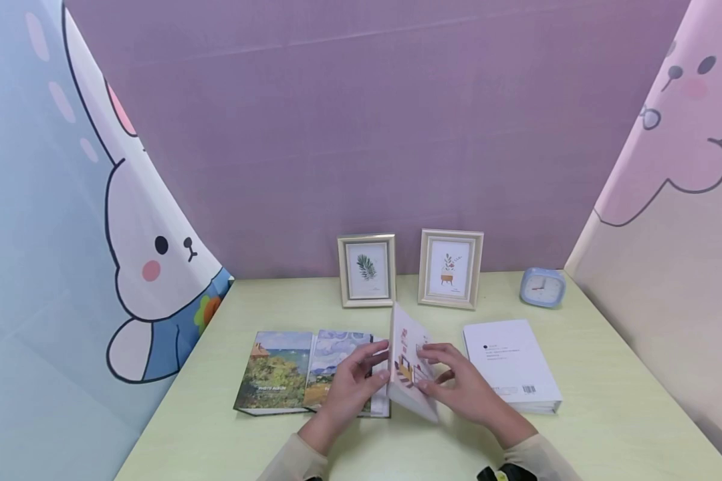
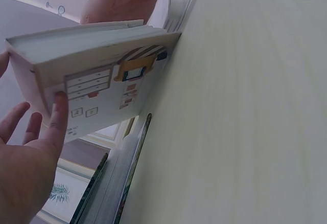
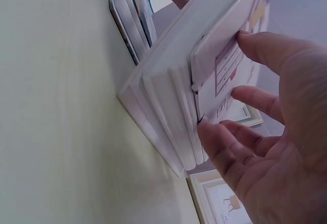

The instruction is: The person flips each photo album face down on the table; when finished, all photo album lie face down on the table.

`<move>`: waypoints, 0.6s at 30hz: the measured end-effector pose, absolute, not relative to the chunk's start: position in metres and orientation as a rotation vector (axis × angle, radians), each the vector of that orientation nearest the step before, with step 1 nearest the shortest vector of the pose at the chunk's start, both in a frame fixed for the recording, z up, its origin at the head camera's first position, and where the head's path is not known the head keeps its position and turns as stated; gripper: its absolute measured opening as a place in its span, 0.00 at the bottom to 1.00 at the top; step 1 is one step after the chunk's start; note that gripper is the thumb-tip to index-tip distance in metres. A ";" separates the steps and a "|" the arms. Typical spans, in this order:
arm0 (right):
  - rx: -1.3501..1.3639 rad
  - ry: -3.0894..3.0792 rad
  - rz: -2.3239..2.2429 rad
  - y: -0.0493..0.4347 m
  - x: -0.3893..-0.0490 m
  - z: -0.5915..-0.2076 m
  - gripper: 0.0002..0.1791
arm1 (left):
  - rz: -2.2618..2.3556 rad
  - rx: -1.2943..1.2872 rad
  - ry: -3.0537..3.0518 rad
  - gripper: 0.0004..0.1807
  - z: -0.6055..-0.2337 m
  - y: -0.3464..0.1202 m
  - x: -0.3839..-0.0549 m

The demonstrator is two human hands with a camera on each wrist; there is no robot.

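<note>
Smooth white rectangular card-covered book (image 1: 406, 367) with paper pages, smooth pale-green wood-look tabletop (image 1: 614, 387), matt purple cloth backdrop (image 1: 349, 147), light-blue plastic clock (image 1: 543, 288)

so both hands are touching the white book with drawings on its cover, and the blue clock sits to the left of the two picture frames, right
Not quite: the blue clock sits to the right of the two picture frames, as the head view shows. Both hands are indeed touching the white book.

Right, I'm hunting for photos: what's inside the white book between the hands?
In the right wrist view, the white book shows only page edges; whatever is on the pages is hidden by its covers.
</note>
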State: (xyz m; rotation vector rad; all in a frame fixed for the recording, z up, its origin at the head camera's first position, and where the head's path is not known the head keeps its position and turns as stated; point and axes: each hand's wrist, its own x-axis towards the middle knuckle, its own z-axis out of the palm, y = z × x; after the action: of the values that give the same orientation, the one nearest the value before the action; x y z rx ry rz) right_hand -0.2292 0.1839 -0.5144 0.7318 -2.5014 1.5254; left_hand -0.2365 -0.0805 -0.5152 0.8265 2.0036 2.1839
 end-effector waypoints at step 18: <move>0.790 -2.361 1.760 0.182 -0.226 -0.509 0.30 | 2.204 0.881 1.769 0.36 -0.516 -0.077 -0.233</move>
State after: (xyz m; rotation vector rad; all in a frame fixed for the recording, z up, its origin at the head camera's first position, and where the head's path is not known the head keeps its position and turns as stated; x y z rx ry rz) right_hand -0.2257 0.1816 -0.5086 0.7902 -2.3607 1.7596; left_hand -0.2335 -0.0766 -0.5162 0.8814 1.7685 2.2044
